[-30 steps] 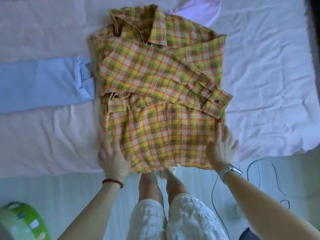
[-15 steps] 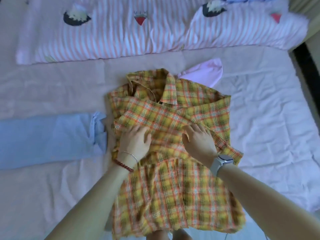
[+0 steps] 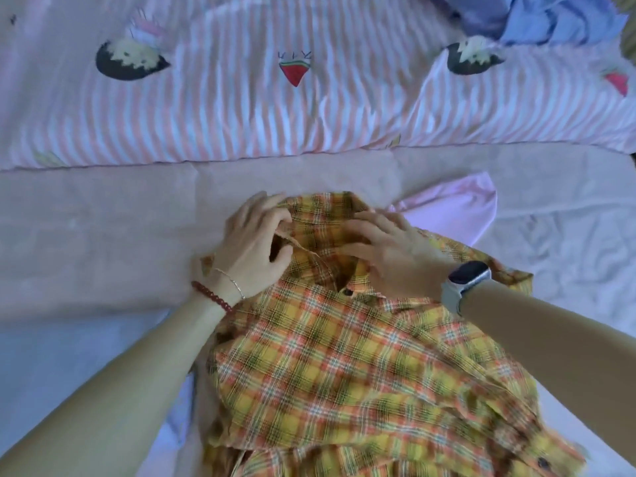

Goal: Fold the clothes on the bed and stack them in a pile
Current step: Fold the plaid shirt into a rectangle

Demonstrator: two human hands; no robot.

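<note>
A yellow and orange plaid shirt [image 3: 344,366] lies on the pink bed sheet [image 3: 96,222], collar at the far end and sleeves folded across its front. My left hand [image 3: 253,246] is at the left side of the collar, with fingers and thumb pinching the collar edge. My right hand [image 3: 392,253] rests flat on the collar's right side, fingers stretched out towards the left. A folded light blue garment [image 3: 51,359] lies to the left of the shirt, partly under my left forearm. A pale pink garment [image 3: 457,208] sticks out from behind the shirt's right shoulder.
A pink and white striped duvet [image 3: 241,111] with cartoon prints lies across the far side of the bed. A loose heap of blue clothes [image 3: 550,18] sits on it at the top right. Wrinkled sheet extends to the right of the shirt.
Both hands have moved from the shirt's hem, over its middle, up to the collar. My view has shifted forward over the bed.
</note>
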